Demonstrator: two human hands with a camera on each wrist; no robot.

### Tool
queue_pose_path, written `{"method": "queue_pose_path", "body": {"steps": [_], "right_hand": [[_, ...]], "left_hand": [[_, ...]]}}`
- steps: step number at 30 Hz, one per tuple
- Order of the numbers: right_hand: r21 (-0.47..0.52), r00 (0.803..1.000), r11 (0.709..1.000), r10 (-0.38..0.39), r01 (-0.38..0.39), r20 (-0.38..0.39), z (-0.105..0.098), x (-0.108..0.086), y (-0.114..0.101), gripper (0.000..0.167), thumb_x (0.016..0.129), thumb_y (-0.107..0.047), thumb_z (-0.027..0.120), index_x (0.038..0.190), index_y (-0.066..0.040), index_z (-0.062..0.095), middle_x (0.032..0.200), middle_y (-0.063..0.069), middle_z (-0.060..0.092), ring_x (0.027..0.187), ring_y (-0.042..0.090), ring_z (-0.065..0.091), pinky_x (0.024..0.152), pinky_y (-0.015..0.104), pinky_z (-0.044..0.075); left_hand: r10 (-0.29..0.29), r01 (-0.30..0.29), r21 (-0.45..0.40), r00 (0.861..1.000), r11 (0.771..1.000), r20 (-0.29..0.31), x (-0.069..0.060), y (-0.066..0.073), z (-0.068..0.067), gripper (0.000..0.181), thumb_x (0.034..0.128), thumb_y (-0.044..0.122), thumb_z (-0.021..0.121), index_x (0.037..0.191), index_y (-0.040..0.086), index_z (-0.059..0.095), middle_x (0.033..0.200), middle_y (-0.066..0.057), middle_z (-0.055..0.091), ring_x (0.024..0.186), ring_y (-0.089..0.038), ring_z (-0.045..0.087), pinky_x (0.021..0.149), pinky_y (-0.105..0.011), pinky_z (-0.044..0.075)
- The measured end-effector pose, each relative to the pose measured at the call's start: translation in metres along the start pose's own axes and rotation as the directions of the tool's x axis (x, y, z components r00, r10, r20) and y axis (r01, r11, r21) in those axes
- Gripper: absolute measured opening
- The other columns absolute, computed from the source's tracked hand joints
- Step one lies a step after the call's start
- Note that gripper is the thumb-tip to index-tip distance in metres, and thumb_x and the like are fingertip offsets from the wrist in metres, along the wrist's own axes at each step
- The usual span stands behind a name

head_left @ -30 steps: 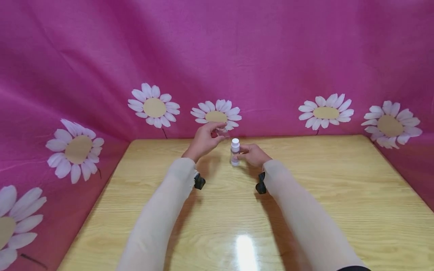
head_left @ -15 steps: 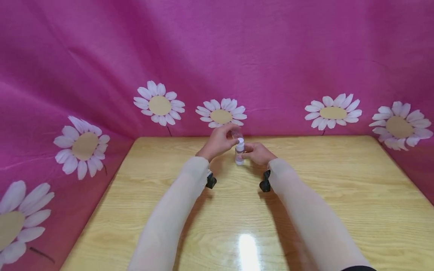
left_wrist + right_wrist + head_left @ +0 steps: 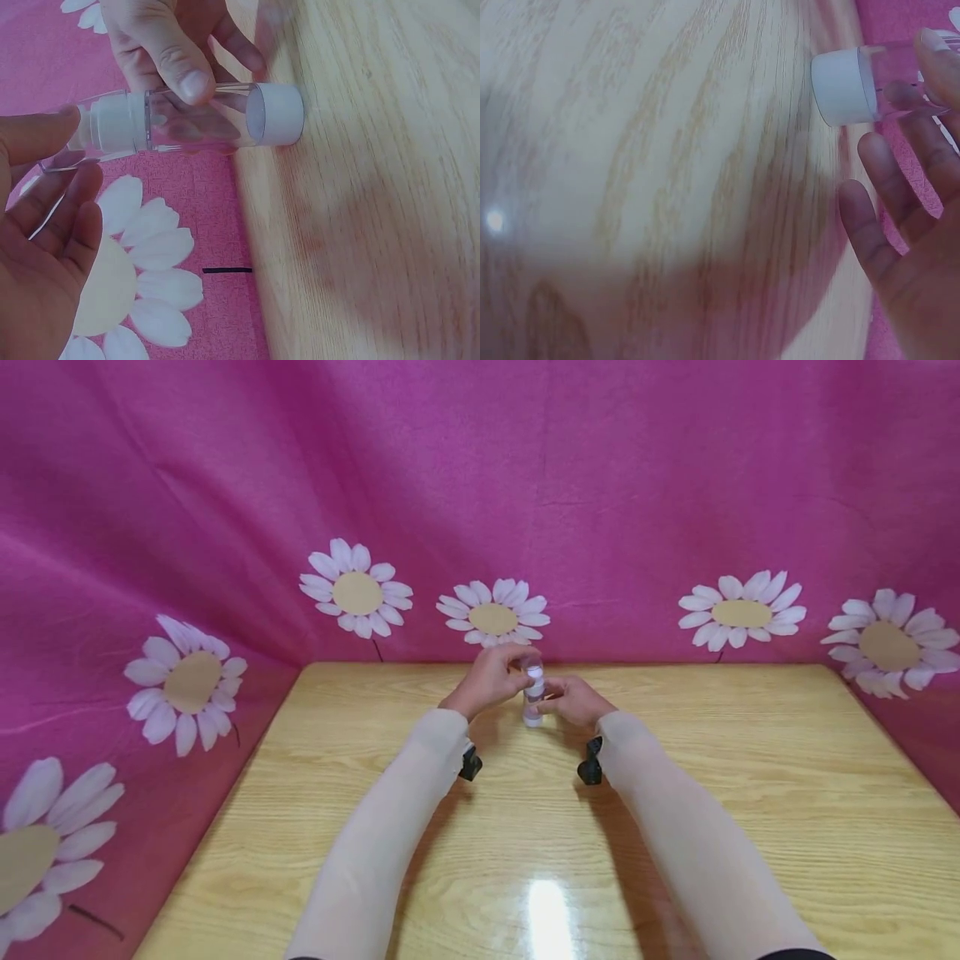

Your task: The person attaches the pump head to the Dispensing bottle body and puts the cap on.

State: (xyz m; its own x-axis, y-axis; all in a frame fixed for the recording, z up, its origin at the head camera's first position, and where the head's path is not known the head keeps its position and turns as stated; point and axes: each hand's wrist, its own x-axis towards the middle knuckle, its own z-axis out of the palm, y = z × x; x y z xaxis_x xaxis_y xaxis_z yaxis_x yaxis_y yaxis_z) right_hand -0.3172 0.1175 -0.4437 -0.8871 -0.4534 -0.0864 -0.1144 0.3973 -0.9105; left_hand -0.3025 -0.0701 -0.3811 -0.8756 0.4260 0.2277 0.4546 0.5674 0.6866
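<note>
A small clear bottle (image 3: 199,120) with a white base (image 3: 281,115) and white neck stands upright on the wooden table near its far edge. My right hand (image 3: 573,700) grips its clear body between thumb and fingers; the little and ring fingers stay extended off it in the right wrist view. From above, my left hand (image 3: 495,678) pinches a clear cap (image 3: 116,124) that sits around the bottle's white top. Thumb and fingers lie on either side of the cap. Whether the cap is fully seated cannot be told.
The wooden table (image 3: 480,843) spreads toward the person, with a bright light reflection near the front. A pink curtain (image 3: 600,502) printed with white daisies hangs behind and at both sides. Black wrist cameras (image 3: 590,762) sit on the cuffs.
The left hand has moved right and down, bringing the clear cap from beside the bottle to over its top. The right hand keeps holding the bottle in place.
</note>
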Motion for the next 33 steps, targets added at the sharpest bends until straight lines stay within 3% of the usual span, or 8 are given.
{"method": "queue_pose_path", "body": {"steps": [5, 12, 19, 26, 33], "right_hand": [[-0.030, 1.000, 0.999, -0.010, 0.010, 0.017, -0.0026, -0.0003, 0.0007, 0.039, 0.093, -0.011, 0.067, 0.129, 0.000, 0.061, 0.130, 0.021, 0.064, 0.121, 0.031, 0.058, 0.106, 0.044, 0.045], [-0.059, 0.998, 0.997, 0.049, -0.046, 0.045, -0.0064, -0.0045, -0.0025, 0.041, 0.095, -0.016, 0.066, 0.135, -0.010, 0.060, 0.133, 0.016, 0.062, 0.124, 0.032, 0.055, 0.108, 0.050, 0.042], [-0.002, 0.996, 0.998, 0.066, -0.066, 0.057, -0.0071, -0.0024, -0.0015, 0.042, 0.095, -0.013, 0.065, 0.135, -0.005, 0.059, 0.135, 0.019, 0.061, 0.125, 0.032, 0.054, 0.114, 0.050, 0.037], [0.021, 0.996, 0.998, 0.066, -0.067, 0.051, -0.0089, 0.0039, 0.0012, 0.042, 0.094, -0.016, 0.067, 0.134, -0.009, 0.061, 0.134, 0.014, 0.063, 0.127, 0.030, 0.054, 0.115, 0.051, 0.035], [-0.003, 0.998, 0.999, 0.048, -0.048, 0.046, -0.0082, 0.0005, 0.0033, 0.039, 0.092, -0.013, 0.069, 0.130, -0.006, 0.063, 0.128, 0.015, 0.067, 0.122, 0.029, 0.059, 0.114, 0.050, 0.038]], "left_hand": [[0.008, -0.008, 0.009, 1.000, 1.000, 0.006, 0.0010, -0.0015, 0.0015, 0.038, 0.0905, 0.005, 0.069, 0.128, 0.008, 0.065, 0.122, -0.009, 0.069, 0.110, -0.022, 0.063, 0.097, -0.034, 0.053], [0.019, -0.021, 0.034, 0.999, 0.999, 0.033, 0.0005, -0.0031, 0.0033, 0.038, 0.0915, 0.006, 0.068, 0.129, 0.006, 0.064, 0.120, -0.009, 0.070, 0.108, -0.021, 0.063, 0.096, -0.036, 0.054], [0.011, -0.014, 0.048, 0.999, 0.999, 0.044, 0.0014, -0.0044, 0.0038, 0.037, 0.0916, 0.007, 0.068, 0.128, 0.007, 0.065, 0.119, -0.008, 0.070, 0.105, -0.020, 0.063, 0.094, -0.035, 0.054], [-0.012, 0.012, 0.032, 1.000, 0.999, 0.029, 0.0014, -0.0043, 0.0015, 0.035, 0.0915, 0.009, 0.070, 0.126, 0.009, 0.065, 0.112, -0.008, 0.070, 0.101, -0.020, 0.064, 0.087, -0.030, 0.055], [0.020, -0.021, 0.054, 1.000, 0.998, 0.015, -0.0025, -0.0086, 0.0093, 0.033, 0.0939, 0.013, 0.067, 0.126, 0.010, 0.064, 0.113, -0.007, 0.071, 0.099, -0.020, 0.066, 0.088, -0.030, 0.056]]}}
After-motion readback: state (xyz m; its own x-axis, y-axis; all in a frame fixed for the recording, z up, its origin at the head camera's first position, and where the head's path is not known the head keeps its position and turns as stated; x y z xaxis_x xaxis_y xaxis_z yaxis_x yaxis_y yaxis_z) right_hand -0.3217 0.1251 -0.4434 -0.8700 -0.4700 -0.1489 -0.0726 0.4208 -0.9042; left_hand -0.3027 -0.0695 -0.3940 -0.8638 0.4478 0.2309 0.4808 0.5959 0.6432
